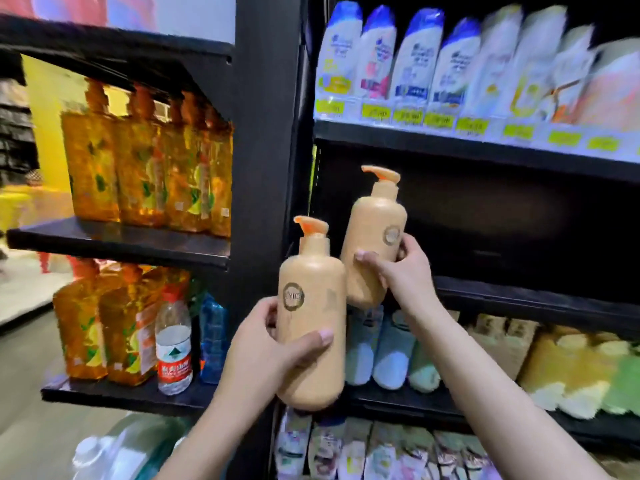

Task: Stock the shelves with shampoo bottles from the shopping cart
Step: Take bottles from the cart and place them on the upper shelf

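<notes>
I hold two tan shampoo bottles with orange pump tops, one in each hand. My left hand (277, 341) grips the nearer bottle (313, 296) around its lower body, upright, in front of the black shelf post. My right hand (398, 268) grips the farther bottle (375, 233), which leans slightly right and is raised at the left end of the dark bare middle shelf (519, 292). The shopping cart is out of view.
White shampoo bottles with blue caps (381, 53) line the shelf above. Folded towels (391, 351) and fluffy items fill the shelf below. On the left unit stand orange bottles (145, 161) and a water bottle (173, 344). A black post (266, 133) separates the units.
</notes>
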{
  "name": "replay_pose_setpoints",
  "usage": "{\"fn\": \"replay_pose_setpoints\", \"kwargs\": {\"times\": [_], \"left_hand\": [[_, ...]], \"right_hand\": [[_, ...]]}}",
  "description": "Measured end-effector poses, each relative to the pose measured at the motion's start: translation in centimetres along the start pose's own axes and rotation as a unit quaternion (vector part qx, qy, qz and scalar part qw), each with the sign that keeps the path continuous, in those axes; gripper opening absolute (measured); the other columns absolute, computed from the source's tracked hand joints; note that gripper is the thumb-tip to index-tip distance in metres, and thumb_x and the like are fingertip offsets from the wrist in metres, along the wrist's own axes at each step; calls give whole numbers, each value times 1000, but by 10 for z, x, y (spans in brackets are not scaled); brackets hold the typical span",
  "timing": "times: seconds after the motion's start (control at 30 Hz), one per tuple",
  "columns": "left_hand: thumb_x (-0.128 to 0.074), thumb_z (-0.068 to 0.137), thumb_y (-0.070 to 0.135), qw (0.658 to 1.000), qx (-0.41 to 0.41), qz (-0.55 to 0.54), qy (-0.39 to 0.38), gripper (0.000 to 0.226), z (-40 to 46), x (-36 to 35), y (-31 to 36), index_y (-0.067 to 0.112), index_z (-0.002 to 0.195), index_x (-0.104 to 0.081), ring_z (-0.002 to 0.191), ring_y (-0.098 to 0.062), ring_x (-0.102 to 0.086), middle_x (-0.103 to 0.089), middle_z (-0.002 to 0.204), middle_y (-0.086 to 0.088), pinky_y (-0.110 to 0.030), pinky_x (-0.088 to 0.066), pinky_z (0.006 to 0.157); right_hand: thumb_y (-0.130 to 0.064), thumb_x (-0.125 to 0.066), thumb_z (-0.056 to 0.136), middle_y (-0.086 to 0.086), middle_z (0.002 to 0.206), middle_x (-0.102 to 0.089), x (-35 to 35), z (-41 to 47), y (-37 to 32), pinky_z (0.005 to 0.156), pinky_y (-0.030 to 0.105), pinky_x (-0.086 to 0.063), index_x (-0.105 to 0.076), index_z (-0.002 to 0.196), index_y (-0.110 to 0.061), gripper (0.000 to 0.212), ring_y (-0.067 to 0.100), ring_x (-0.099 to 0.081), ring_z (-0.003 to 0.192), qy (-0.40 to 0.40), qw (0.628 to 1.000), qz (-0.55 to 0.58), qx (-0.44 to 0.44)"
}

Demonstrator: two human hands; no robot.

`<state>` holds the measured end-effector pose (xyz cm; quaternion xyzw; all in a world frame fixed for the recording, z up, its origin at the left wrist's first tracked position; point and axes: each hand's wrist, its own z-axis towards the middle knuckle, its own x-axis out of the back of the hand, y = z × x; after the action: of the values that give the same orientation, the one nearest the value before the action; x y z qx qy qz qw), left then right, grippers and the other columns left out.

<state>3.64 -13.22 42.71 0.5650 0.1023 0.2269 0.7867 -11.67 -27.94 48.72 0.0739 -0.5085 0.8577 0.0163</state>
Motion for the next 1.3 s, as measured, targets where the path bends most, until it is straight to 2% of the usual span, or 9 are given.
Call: {"fn": "replay_pose_setpoints", "kwargs": {"times": [0.27, 0.37, 0.57, 0.7, 0.8, 0.97, 1.1, 1.2, 1.3], "left_hand": [[-76, 34, 58, 1000, 7, -5, 18, 69, 12, -7, 0, 36, 96, -56, 80, 9, -63, -68, 94, 15, -20, -49, 69], [-77, 33, 59, 999, 28, 4, 28, 70, 13, -6, -7, 37, 96, -56, 85, 1, -64, -68, 96, 14, -27, -53, 76], [-76, 29, 59, 998, 52, 2, 38, 76, 9, -6, -20, 34, 97, -56, 86, 0, -63, -67, 95, 14, -21, -49, 68], [-77, 30, 57, 997, 63, -7, 47, 74, 7, -3, -24, 34, 97, -56, 82, 1, -64, -68, 92, 14, -21, -49, 66], [-90, 51, 36, 996, 73, -23, 53, 56, 4, -3, -23, 32, 94, -55, 83, -2, -63, -67, 93, 11, -21, -47, 64], [-90, 49, 37, 994, 84, -50, 52, 63, 1, -8, -25, 25, 101, -57, 85, -9, -66, -68, 97, 5, -24, -49, 64], [-89, 48, 39, 994, 83, -51, 46, 63, 1, -14, -21, 25, 101, -59, 76, 0, -67, -69, 96, 6, -20, -49, 63], [-89, 48, 40, 996, 63, -51, 37, 64, 6, -19, -13, 25, 103, -59, 79, -1, -67, -69, 97, 6, -20, -50, 65], [-88, 43, 51, 998, 28, -40, 34, 75, 22, -29, 1, 24, 107, -59, 81, -1, -67, -69, 99, 8, -22, -52, 69]], "right_hand": [[-31, -85, 64, -4, 123, -55, -34, 62, 26, 91, 33, -48, -37, 135, -21, 86, 12, -53, 109, -7, 999, -37, 32], [-45, -84, 59, -10, 116, -53, -45, 73, 33, 94, 46, -49, -35, 134, -24, 92, 15, -54, 110, 5, 997, -67, 23], [-60, -79, 57, 3, 134, -49, -63, 90, 37, 95, 50, -47, -28, 139, -19, 105, 26, -50, 122, 19, 990, -140, -5], [-38, -81, 69, 5, 140, -43, -53, 94, 43, 103, 39, -42, -20, 145, -15, 100, 22, -45, 127, -62, 996, -67, -2], [-19, -78, 76, 3, 139, -45, -38, 92, 49, 101, 33, -40, -18, 148, -16, 94, 16, -46, 124, -123, 989, -79, 21], [-24, -81, 73, 8, 136, -51, -48, 99, 53, 101, 42, -45, -22, 146, -15, 94, 24, -51, 122, -95, 987, -122, 34], [-27, -77, 77, 10, 135, -51, -57, 97, 52, 96, 34, -43, -18, 148, -14, 93, 26, -51, 122, -80, 987, -132, 36], [-42, -64, 86, 12, 138, -49, -41, 89, 52, 98, 40, -44, -14, 149, -14, 86, 29, -49, 125, -98, 959, -251, 86], [-52, -45, 92, 10, 131, -55, -4, 78, 64, 101, 48, -39, -19, 149, -16, 72, 29, -51, 120, -32, 871, -455, 182]]}}
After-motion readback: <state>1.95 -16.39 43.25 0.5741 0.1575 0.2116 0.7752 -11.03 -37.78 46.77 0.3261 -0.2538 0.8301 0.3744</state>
